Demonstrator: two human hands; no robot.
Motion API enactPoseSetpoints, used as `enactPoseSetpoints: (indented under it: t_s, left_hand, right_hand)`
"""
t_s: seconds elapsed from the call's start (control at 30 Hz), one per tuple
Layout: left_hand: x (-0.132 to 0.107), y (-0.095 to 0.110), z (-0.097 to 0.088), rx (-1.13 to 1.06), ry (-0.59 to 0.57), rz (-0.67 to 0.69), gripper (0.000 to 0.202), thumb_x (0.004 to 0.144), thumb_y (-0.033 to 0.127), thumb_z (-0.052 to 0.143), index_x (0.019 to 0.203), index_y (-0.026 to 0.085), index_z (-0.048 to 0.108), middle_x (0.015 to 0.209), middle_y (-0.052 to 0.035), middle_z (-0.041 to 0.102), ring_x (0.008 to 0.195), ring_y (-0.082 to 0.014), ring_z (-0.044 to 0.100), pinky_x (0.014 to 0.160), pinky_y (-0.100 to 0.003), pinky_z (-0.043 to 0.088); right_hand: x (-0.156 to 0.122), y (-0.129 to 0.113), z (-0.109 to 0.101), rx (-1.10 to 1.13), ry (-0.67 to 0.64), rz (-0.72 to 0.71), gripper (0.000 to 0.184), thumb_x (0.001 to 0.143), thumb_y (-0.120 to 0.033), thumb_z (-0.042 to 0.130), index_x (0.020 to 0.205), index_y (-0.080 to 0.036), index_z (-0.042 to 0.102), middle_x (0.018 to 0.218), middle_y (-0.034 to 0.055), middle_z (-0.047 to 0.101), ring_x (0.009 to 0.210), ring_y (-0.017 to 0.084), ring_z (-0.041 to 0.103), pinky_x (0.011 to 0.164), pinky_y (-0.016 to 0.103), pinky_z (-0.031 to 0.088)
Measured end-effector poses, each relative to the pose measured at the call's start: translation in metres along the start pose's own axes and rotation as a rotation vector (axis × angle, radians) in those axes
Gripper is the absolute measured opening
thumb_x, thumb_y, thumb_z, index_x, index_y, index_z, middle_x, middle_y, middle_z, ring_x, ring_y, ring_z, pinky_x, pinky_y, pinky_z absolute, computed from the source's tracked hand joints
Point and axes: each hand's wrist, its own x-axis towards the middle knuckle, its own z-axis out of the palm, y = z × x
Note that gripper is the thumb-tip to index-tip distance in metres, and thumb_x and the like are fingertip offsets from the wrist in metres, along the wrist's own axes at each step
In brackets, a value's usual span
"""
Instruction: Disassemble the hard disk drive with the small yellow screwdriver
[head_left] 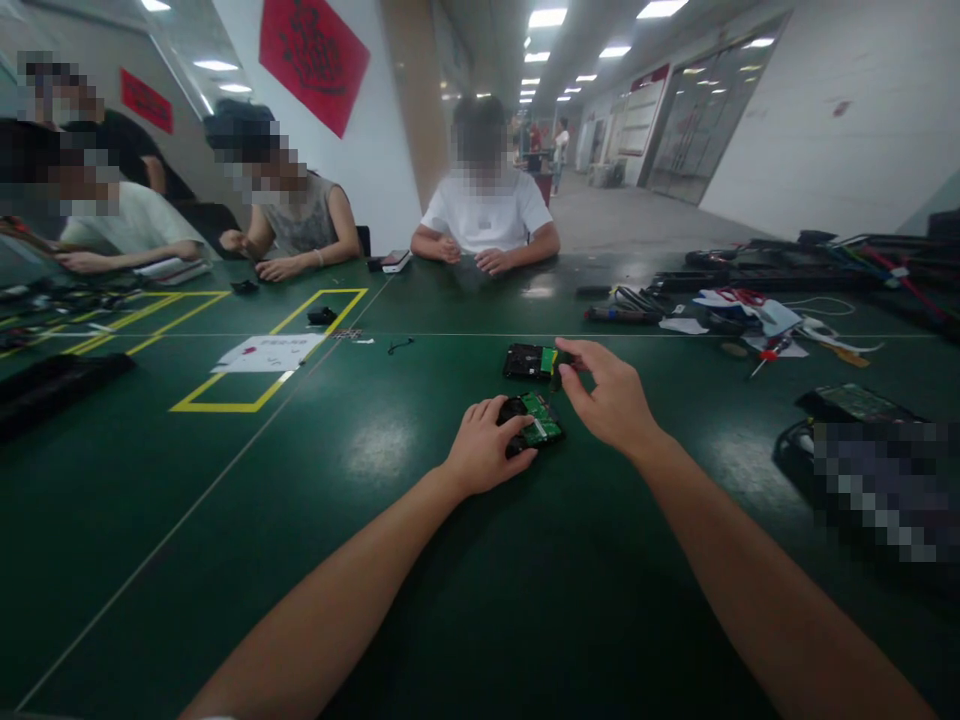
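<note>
One left hand (491, 445) lightly clasped around a flat, green-and-black drive (546, 425); right hand (611, 395) half-curled, hold unclear.

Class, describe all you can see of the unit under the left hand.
The unit is flat and boxy, black at the left, with a green circuit board facing up and a pale strip on it. It appears to lie flat, slightly askew, on the green table. The left hand touches it, covering part of its left side. Finer markings are too small to read.
</note>
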Motion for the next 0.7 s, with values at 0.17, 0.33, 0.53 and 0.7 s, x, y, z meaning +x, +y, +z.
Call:
enactPoseSetpoints:
  t_s: [0.17,0.33,0.53,0.7]
  left_hand:
    - [-0.0007,0.0004,-0.0033,-0.003,-0.011,0.001,0.054,0.090,0.055,0.070,0.139,0.032,0.065,0.153,-0.0132,0.047,0.142,-0.0379,0.045,0.115,-0.058,0.038]
    - [-0.0010,0.0006,-0.0041,0.002,-0.010,0.007,0.054,0.091,0.055,0.069,0.139,0.032,0.065,0.154,-0.0140,0.046,0.142,-0.0378,0.045,0.115,-0.058,0.038]
    - [-0.0011,0.0002,-0.0031,-0.007,-0.006,0.013,0.053,0.091,0.055,0.068,0.139,0.031,0.065,0.153,-0.0145,0.046,0.142,-0.0380,0.045,0.115,-0.058,0.038]
    - [-0.0010,0.0006,-0.0029,-0.002,-0.012,0.011,0.054,0.091,0.055,0.068,0.140,0.031,0.065,0.154,-0.0144,0.046,0.142,-0.0382,0.044,0.115,-0.058,0.038]
  right_hand:
    - [0.0009,0.0026,-0.0021,-0.024,0.013,0.008,0.031,0.098,-0.031,0.063,0.128,-0.025,0.068,0.119,0.0101,0.074,0.099,0.029,0.073,0.088,0.049,0.061]
    - [0.0034,0.0025,-0.0039,-0.060,0.020,-0.025,0.031,0.101,-0.033,0.059,0.129,-0.023,0.068,0.117,0.0121,0.073,0.098,0.028,0.071,0.091,0.050,0.059]
    - [0.0015,0.0032,-0.0024,-0.030,-0.012,0.042,0.030,0.101,-0.029,0.057,0.130,-0.023,0.064,0.122,0.0111,0.074,0.098,0.027,0.073,0.088,0.048,0.061]
    - [0.0001,0.0068,-0.0009,-0.031,0.011,0.098,0.028,0.098,-0.033,0.064,0.124,-0.024,0.062,0.117,0.0111,0.072,0.096,0.028,0.072,0.080,0.045,0.061]
